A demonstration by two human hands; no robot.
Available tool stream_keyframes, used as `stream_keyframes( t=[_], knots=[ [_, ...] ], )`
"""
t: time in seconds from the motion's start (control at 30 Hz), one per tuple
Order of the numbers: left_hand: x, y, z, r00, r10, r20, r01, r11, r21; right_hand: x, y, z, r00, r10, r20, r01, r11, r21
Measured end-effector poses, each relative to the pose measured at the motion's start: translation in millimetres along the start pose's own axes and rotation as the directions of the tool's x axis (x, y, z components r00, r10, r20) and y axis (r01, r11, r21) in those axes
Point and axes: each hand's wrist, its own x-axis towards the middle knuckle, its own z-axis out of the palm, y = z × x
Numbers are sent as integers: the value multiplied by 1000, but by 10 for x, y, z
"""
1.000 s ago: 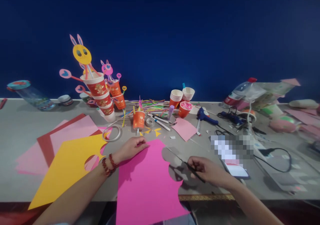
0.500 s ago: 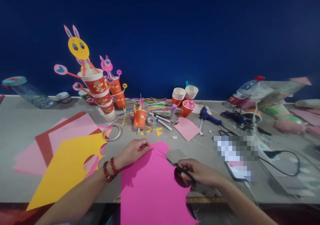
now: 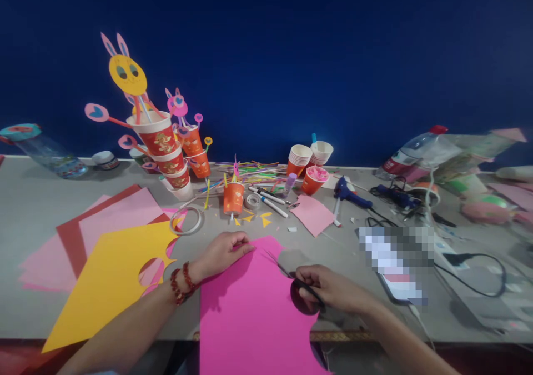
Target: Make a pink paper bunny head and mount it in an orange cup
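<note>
A bright pink sheet of paper lies before me and overhangs the table's front edge, its right side cut in scallops. My left hand, a beaded bracelet at its wrist, pinches the sheet's upper left edge between thumb and fingers. Black-handled scissors are in my right hand, their thin blades pointing up and left over the sheet's top right part. The blades look slightly parted at the tips. My right fingers sit in the handle loops, partly hidden.
Yellow paper with cut-outs overlaps pink and red sheets at left. Tape rings, an orange paper cup, pens and paper scraps lie ahead. Decorated cup stacks stand behind. A blue glue gun, a phone and cables are at right.
The camera view has shifted slightly. Both hands stay nearly where they were on the pink sheet, and the scissor blades look a little differently angled.
</note>
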Motion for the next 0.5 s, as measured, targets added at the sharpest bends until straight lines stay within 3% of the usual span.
stream_keyframes(
  t=[0.5],
  knots=[
    [2, 7, 10, 1000, 11, 9, -11, 1000, -7, -16, -13, 10, 1000, 2, -6, -2, 1000, -21]
  ],
)
